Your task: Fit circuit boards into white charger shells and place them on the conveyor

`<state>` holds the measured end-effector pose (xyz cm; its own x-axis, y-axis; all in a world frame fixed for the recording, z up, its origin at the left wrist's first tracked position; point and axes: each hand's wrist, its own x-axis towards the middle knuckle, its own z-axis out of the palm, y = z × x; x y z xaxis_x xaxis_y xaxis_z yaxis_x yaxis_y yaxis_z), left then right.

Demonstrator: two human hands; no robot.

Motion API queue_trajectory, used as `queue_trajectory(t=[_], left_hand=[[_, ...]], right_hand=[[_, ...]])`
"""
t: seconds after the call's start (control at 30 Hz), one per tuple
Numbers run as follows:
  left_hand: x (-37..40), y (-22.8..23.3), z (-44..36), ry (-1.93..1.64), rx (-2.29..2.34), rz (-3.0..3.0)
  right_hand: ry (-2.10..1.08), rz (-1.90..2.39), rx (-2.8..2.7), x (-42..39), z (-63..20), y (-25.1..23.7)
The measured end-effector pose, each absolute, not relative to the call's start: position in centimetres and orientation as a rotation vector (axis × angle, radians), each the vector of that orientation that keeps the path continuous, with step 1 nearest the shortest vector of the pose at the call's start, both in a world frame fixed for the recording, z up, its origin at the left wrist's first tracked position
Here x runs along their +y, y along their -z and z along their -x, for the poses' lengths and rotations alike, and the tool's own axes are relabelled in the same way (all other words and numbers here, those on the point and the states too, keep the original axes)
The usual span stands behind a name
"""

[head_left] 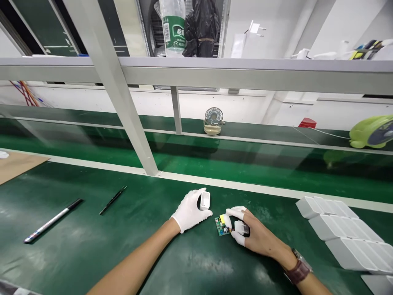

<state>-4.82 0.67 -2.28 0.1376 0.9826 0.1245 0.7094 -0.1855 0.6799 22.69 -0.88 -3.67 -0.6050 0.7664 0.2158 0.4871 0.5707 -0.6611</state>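
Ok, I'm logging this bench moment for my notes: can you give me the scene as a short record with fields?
surface: green mat
left hand: gloved, holds small white casing
right hand: finger cots on fingers, grips green circuit board
right wrist: brown watch
left of hands: pen, black tweezers
right edge: rows of white casings
behind: small fan

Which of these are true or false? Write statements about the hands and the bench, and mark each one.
1. The left hand holds a white housing. True.
2. The right hand is fully gloved. False: only finger cots cover its fingertips.
3. The circuit board is at the right hand. True.
4. The marker pen lies right of both hands. False: it lies to their left.
5. White housings are lined up at the right. True.
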Motion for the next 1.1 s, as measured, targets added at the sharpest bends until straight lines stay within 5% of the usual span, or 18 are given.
queue_trajectory(t=[0.4, 1.1], left_hand=[[-1.1, 3.8, 3.3, -0.997, 1.406, -2.300], [-1.2, 3.2, 3.0, -0.984, 1.193, -2.507]], right_hand=[[-0.101, 0.764, -2.083, -1.8, -22.1, 2.0], [-0.109, 0.719, -2.139, -3.1, -21.0, 2.3]])
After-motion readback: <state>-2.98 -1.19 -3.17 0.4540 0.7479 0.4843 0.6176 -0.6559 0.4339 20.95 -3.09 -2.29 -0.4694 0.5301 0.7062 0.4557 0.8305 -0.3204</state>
